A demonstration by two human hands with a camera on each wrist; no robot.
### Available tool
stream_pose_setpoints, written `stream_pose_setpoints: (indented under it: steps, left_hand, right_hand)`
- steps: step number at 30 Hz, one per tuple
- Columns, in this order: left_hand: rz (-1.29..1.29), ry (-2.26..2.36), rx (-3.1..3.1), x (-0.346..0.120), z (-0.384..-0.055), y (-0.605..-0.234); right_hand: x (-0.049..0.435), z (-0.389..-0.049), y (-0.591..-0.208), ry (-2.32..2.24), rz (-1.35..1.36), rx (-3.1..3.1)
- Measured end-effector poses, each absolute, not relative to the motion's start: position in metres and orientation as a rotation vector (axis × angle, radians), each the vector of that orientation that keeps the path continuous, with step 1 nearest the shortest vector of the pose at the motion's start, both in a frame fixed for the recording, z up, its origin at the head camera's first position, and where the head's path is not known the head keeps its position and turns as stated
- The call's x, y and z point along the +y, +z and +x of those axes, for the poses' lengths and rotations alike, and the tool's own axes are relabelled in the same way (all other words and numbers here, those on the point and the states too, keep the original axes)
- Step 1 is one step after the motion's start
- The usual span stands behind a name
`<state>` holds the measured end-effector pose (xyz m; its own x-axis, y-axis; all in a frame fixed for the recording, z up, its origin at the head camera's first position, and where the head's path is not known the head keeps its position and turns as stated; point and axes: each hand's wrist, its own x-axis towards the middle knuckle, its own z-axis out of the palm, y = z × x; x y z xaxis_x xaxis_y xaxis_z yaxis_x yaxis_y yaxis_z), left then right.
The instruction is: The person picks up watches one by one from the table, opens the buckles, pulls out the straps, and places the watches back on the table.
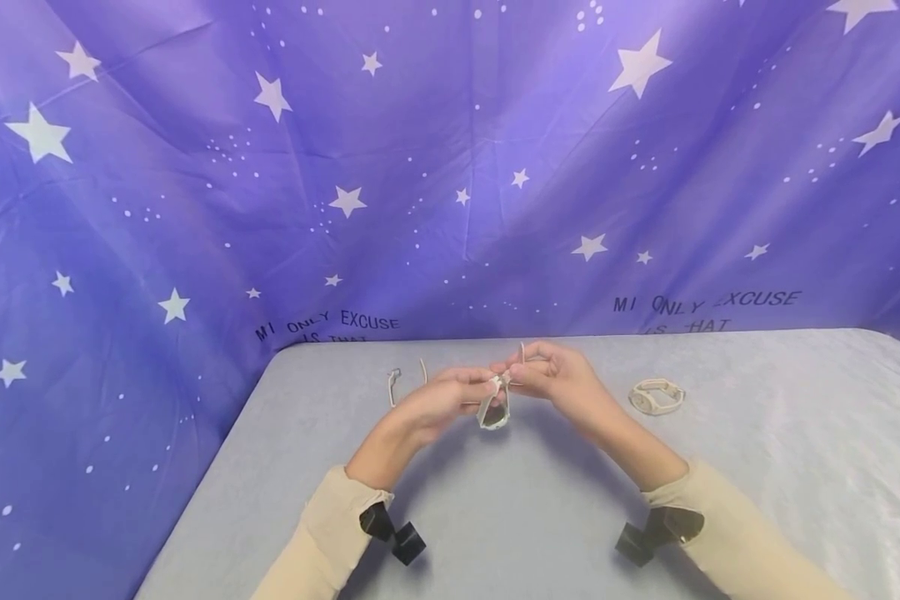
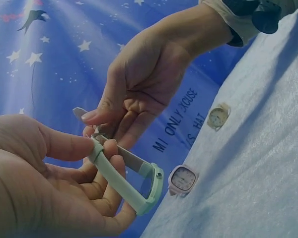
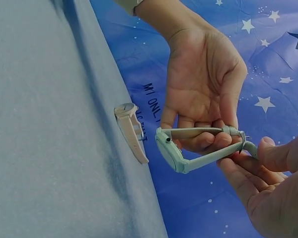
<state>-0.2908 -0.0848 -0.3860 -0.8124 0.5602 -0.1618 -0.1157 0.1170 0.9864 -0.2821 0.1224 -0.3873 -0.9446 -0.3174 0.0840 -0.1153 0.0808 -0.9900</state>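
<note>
A pale green wristwatch is held up between both hands, its strap looped and its case hanging lowest in the head view. My left hand pinches the strap beside the buckle between thumb and fingers; more fingers curl under the strap in the left wrist view. With thumb and fingers, my right hand grips the strap's free end, which passes through the buckle in the right wrist view. The watch case points away from the right hand. Fingers partly hide the buckle in the head view.
A light-coloured watch lies on the grey cloth-covered table at right. In the left wrist view, a pink square watch and a round-faced watch appear. Another watch lies left, partly behind my left hand in the head view.
</note>
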Motion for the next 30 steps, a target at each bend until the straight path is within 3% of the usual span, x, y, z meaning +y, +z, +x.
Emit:
stream_pose_setpoints:
  steps: [30]
  left_hand:
    - [0.705, 1.629, 2.534, -0.075, -0.282, -0.385]
  right_hand:
    - [0.119, -0.276, -0.38, -2.08, -0.357, 2.188]
